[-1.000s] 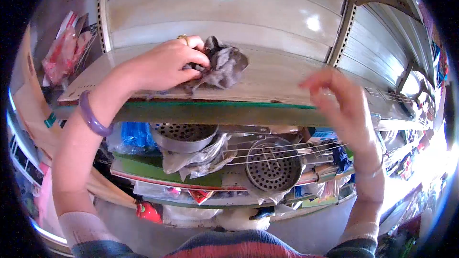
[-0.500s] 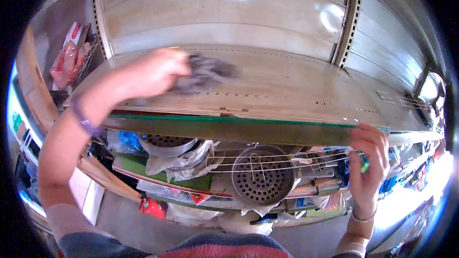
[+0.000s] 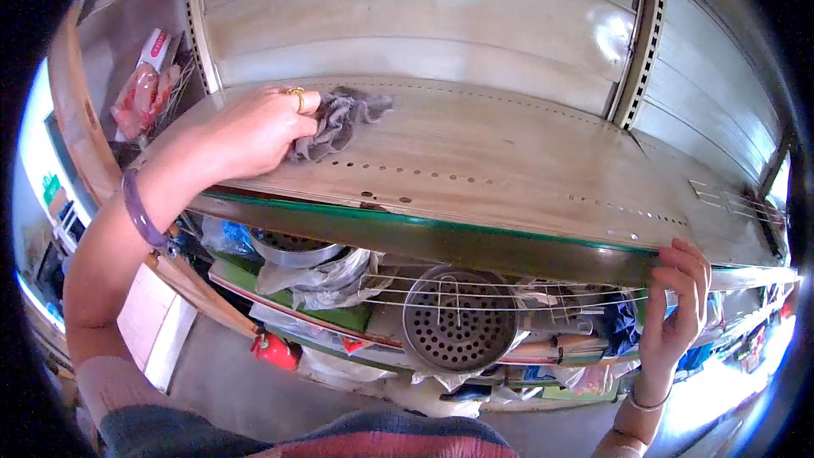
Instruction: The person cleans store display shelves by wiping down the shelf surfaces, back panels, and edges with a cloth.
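Observation:
My left hand (image 3: 275, 129) is closed on a crumpled grey cloth (image 3: 335, 123), pressed to the left part of a bare-topped metal shelf (image 3: 509, 153). A gold ring is on one finger, and a purple bangle (image 3: 142, 210) circles the wrist. At the shelf's front right edge, my right hand (image 3: 678, 301) has its fingers apart, with fingertips touching the green-trimmed front rail (image 3: 475, 242). Nothing is held in it.
Below the shelf hang wire hooks over a perforated round pan (image 3: 458, 322) and a second pan (image 3: 292, 250) in plastic. A red object (image 3: 275, 351) hangs lower left. Red-and-white packages (image 3: 140, 100) are at the left. Uprights flank the back panel.
The left hand and cloth have moved left along the shelf. My right hand has come down from above the shelf to its front edge, and the view has shifted.

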The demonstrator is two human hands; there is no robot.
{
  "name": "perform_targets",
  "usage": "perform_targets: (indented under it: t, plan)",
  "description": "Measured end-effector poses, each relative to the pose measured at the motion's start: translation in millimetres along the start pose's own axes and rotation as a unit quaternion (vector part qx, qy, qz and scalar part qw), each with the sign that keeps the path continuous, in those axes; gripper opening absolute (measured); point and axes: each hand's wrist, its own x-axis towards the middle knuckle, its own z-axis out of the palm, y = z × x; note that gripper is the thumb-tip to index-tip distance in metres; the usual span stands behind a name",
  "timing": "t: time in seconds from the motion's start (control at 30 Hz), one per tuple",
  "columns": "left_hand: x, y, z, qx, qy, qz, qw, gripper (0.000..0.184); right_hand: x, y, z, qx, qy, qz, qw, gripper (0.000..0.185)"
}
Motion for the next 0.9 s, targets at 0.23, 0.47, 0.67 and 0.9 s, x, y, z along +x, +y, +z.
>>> perform_targets:
  t: [0.23,0.47,0.67,0.9]
  plan:
    - [49,4,20,-0.246,0.095,-0.022,0.964,0.021,-11,11,-13,-0.020,-0.013,-0.006,1.000,0.006]
    - [51,-5,29,-0.179,0.087,-0.044,0.979,0.026,-20,25,-9,-0.019,-0.012,-0.010,1.000,0.009]
    - [69,39,15,-0.332,0.093,-0.102,0.933,0.021,-19,35,-7,-0.038,0.023,-0.018,0.999,0.017]
    - [70,44,10,-0.365,0.067,0.118,0.921,0.023,-15,38,3,-0.035,0.007,-0.025,0.999,0.024]
